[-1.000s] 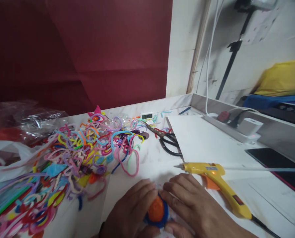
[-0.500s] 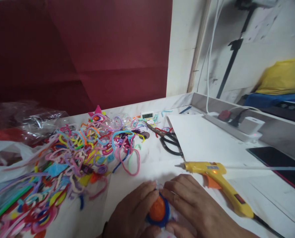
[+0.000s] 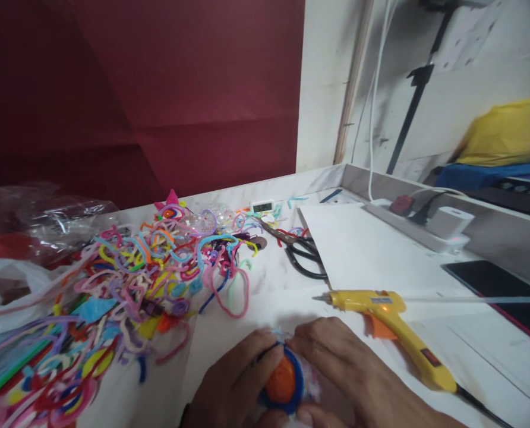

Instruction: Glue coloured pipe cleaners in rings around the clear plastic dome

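Note:
At the bottom middle, my left hand (image 3: 236, 380) and my right hand (image 3: 345, 371) close in from both sides on a round craft piece (image 3: 280, 380). It has an orange centre ringed by fuzzy blue, apparently pipe cleaner, with a pale, blurred part under it. Fingertips of both hands press along its rim; the thumbs lie at its near edge. White paper (image 3: 229, 321) lies beneath. Just right of my right hand rests a yellow hot glue gun (image 3: 381, 303), its nozzle pointing left and a small light glowing orange.
Tangled colourful pipe cleaners (image 3: 158, 267) spread over the left side. Black-handled scissors (image 3: 305, 255) lie behind the hands, beside a white sheet (image 3: 345, 238). A power strip (image 3: 416, 229) and a dark phone (image 3: 497, 291) are at right. A small digital display (image 3: 262, 207) stands at the back.
The view has shifted slightly. Both hands stay around the round piece, and a little more of its blue ring shows on the right.

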`<move>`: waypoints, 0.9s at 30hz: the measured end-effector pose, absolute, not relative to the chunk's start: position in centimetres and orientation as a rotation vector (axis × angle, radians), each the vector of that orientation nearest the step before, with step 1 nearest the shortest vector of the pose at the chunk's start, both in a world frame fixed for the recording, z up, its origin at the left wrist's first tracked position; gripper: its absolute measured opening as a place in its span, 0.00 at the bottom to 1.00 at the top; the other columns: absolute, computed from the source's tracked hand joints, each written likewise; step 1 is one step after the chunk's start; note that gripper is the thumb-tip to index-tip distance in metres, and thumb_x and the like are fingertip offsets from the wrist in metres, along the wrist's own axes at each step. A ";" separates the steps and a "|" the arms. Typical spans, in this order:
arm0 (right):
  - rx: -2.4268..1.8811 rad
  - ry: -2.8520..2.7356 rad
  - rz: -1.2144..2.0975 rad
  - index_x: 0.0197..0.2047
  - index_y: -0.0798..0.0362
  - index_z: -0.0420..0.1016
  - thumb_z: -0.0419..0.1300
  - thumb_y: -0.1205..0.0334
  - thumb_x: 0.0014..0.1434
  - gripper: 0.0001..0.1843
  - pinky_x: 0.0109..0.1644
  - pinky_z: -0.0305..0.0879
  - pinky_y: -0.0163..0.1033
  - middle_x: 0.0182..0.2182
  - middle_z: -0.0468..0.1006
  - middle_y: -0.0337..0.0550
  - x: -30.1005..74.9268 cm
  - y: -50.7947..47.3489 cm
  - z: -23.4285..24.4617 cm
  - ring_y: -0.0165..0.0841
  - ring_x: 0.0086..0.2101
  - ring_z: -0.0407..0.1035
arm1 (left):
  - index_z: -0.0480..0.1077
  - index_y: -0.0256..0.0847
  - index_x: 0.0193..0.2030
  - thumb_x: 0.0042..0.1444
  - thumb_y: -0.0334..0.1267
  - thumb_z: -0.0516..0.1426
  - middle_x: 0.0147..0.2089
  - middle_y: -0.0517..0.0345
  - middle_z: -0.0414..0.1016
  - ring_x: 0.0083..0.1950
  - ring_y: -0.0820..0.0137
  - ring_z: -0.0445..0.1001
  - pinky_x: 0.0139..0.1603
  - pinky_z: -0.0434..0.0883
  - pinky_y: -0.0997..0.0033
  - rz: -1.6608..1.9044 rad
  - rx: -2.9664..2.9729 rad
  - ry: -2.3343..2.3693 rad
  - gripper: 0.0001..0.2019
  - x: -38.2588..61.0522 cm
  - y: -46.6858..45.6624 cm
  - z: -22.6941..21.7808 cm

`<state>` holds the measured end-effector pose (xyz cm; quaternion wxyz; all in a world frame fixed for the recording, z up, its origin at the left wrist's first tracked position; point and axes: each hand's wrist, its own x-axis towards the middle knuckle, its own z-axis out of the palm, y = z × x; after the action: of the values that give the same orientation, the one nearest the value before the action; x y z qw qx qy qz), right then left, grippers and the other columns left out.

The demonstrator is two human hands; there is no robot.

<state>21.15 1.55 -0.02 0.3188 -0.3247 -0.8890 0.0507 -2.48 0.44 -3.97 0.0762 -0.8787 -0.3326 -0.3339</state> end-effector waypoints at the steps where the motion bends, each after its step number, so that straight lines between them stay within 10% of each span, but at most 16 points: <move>1: -0.851 -2.333 0.142 0.49 0.51 0.75 0.58 0.46 0.62 0.20 0.42 0.72 0.38 0.42 0.80 0.47 21.1 1.5 0.0 0.38 0.41 0.75 | 0.67 0.38 0.55 0.67 0.50 0.49 0.53 0.49 0.77 0.55 0.69 0.77 0.59 0.70 0.77 -1.007 -2.627 -0.982 0.20 -2.5 0.6 -3.9; 16: -0.752 -2.369 0.170 0.52 0.52 0.69 0.60 0.48 0.62 0.21 0.41 0.70 0.41 0.39 0.78 0.45 21.1 2.4 -1.1 0.37 0.37 0.73 | 0.70 0.37 0.49 0.70 0.48 0.45 0.44 0.55 0.81 0.52 0.73 0.78 0.58 0.69 0.79 -1.025 -2.524 -0.840 0.19 -1.9 1.5 -3.9; 27: -0.564 -2.194 -0.159 0.43 0.52 0.73 0.40 0.47 0.70 0.25 0.34 0.64 0.42 0.31 0.77 0.45 19.9 4.0 -5.3 0.36 0.30 0.70 | 0.72 0.36 0.45 0.69 0.32 0.49 0.46 0.54 0.80 0.52 0.73 0.78 0.60 0.69 0.75 -0.756 -2.367 -0.671 0.10 -2.1 1.1 -3.4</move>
<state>19.86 3.95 -5.27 0.4219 -0.2252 -0.8760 -0.0634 -2.14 1.14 -3.38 0.2802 -0.8828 -0.2503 -0.2818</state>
